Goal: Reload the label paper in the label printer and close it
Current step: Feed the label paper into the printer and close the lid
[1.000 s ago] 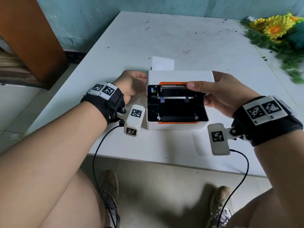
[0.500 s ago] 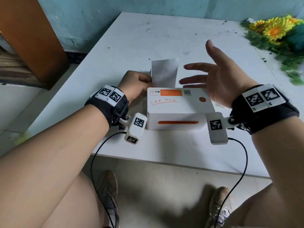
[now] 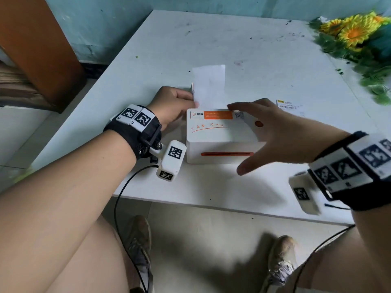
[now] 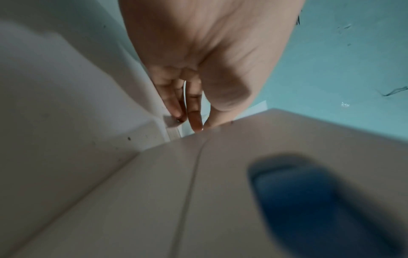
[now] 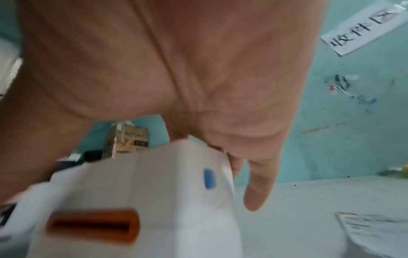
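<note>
white table point(image 3: 264, 51) with dark scuffs; yellow artificial flowers point(image 3: 357, 32) at its far right corner; a printed slip point(image 3: 288, 105), perhaps a label, lying flat; teal wall point(image 3: 105, 22) behind.

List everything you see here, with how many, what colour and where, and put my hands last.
label printer: one, white with orange trim, lid closed, near table edge.
label paper: one white strip, standing up behind the printer.
printed slip: one, white, lying right of the printer.
artificial sunflowers: one bunch, yellow and green, far right corner.
table: one, white, scuffed.
wooden furniture: one piece, brown, at left.
wall note: one, white, handwritten, on the teal wall.
left hand: holds the paper's left edge.
right hand: fingers spread over the printer.
</note>
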Action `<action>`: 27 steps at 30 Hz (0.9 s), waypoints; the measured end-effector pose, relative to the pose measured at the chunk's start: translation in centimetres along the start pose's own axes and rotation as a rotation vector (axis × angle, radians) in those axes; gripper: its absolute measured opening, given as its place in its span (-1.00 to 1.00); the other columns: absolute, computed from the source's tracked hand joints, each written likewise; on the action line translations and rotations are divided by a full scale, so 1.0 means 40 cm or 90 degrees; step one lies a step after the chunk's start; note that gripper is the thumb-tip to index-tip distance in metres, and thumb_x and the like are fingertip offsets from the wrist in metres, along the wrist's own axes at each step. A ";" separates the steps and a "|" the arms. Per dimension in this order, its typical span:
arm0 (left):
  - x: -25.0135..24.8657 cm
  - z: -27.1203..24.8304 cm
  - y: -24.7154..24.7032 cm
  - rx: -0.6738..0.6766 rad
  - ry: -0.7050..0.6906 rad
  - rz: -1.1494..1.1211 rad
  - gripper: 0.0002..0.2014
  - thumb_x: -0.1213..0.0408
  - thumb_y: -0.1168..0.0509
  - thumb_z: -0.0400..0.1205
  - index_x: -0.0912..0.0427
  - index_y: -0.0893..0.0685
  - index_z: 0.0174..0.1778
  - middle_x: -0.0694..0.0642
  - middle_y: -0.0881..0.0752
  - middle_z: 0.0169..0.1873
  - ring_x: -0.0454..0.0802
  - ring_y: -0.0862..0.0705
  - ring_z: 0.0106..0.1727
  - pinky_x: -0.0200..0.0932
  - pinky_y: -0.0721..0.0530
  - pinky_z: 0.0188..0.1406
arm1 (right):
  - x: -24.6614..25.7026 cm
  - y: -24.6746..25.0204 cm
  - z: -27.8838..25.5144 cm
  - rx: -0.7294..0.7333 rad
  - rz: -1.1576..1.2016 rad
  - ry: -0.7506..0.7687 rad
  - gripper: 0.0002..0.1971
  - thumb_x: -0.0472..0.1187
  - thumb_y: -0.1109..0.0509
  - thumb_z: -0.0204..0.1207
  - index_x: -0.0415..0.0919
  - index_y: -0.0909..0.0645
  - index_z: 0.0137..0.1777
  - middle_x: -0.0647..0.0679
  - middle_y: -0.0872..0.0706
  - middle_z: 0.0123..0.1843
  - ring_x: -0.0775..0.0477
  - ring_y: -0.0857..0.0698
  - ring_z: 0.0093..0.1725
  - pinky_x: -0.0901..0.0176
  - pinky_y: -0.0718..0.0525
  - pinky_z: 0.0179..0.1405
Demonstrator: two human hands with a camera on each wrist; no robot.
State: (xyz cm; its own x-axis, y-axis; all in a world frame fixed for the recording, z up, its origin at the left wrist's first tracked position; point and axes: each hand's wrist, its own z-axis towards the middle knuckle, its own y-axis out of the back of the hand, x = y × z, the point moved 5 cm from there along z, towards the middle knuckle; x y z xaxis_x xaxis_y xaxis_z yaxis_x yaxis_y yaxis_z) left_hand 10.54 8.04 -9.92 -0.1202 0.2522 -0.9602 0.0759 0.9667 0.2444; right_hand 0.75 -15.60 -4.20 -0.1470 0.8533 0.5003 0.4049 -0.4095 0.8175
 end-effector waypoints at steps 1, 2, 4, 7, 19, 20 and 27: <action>0.000 0.000 0.000 -0.001 0.005 -0.008 -0.84 0.53 -0.49 0.63 0.45 -0.84 0.11 0.38 -0.80 -0.04 0.14 -0.66 -0.08 -0.08 -0.63 -0.08 | -0.014 0.001 -0.008 -0.031 -0.021 -0.005 0.26 0.15 -0.92 0.08 0.46 -0.31 0.78 0.19 -0.45 0.57 0.06 -0.60 0.40 -0.10 -0.75 0.36; -0.001 0.001 0.001 -0.003 0.011 -0.016 -0.83 0.52 -0.49 0.64 0.46 -0.83 0.13 0.37 -0.79 -0.03 0.15 -0.67 -0.06 -0.05 -0.65 -0.05 | -0.028 0.008 -0.010 -0.074 -0.019 -0.009 0.22 0.07 -0.93 0.13 0.38 -0.34 0.79 0.12 -0.47 0.55 0.00 -0.65 0.37 -0.12 -0.79 0.33; -0.001 -0.002 0.000 -0.010 0.026 -0.026 -0.81 0.46 -0.48 0.68 0.44 -0.80 0.17 0.32 -0.77 -0.07 0.11 -0.71 -0.14 -0.16 -0.71 -0.18 | -0.061 0.027 0.001 -0.150 0.033 -0.010 0.13 -0.04 -0.94 0.14 0.23 -0.48 0.73 0.10 -0.61 0.41 0.02 -0.76 0.28 -0.09 -0.82 0.37; 0.003 -0.006 0.000 -0.022 0.043 -0.042 -0.98 0.38 -0.48 0.70 0.23 -0.78 0.00 0.16 -0.82 -0.19 -0.04 -0.75 -0.31 -0.28 -0.70 -0.35 | -0.093 0.023 0.017 -0.192 0.120 -0.019 0.00 -0.12 -0.93 0.19 0.15 -0.56 0.65 0.22 -0.72 0.22 0.17 -0.82 0.14 -0.10 -0.85 0.33; 0.016 -0.104 0.029 -0.120 0.058 -0.002 -0.81 0.50 -0.31 0.70 0.16 -0.71 0.12 0.30 -0.85 0.04 0.15 -0.79 -0.17 -0.07 -0.77 -0.25 | -0.149 -0.022 0.026 -0.248 0.311 -0.044 -0.34 -0.05 -0.94 0.16 -0.08 -0.68 0.19 0.08 -0.88 0.25 -0.04 -0.94 0.14 -0.27 -0.87 0.33; 0.020 -0.121 0.034 -0.112 0.042 0.039 -0.81 0.51 -0.30 0.69 0.14 -0.73 0.07 0.31 -0.87 0.07 0.20 -0.83 -0.11 0.00 -0.82 -0.17 | -0.155 -0.023 0.024 -0.249 0.315 -0.045 -0.38 -0.06 -0.92 0.19 -0.12 -0.68 0.17 0.05 -0.89 0.23 -0.05 -0.95 0.13 -0.29 -0.87 0.32; 0.012 -0.256 0.012 0.053 -0.056 0.069 -0.47 0.38 -0.50 0.37 0.00 -0.77 0.29 -0.10 -0.88 0.20 -0.12 -0.85 0.26 -0.11 -0.78 0.32 | -0.170 -0.034 -0.001 -0.247 0.387 -0.018 -0.68 -0.22 -0.82 0.44 0.03 -0.71 -0.03 0.29 -0.91 -0.17 0.05 -0.91 -0.10 -0.19 -0.82 0.27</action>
State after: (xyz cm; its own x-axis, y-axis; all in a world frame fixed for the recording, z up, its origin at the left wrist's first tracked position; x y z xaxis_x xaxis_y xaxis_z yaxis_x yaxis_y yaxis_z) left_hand 0.39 9.08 -8.85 -0.0203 0.3461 -0.9380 0.1666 0.9262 0.3382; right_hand 1.18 -20.87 -8.70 0.0287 0.4441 0.8955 0.0574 -0.8951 0.4421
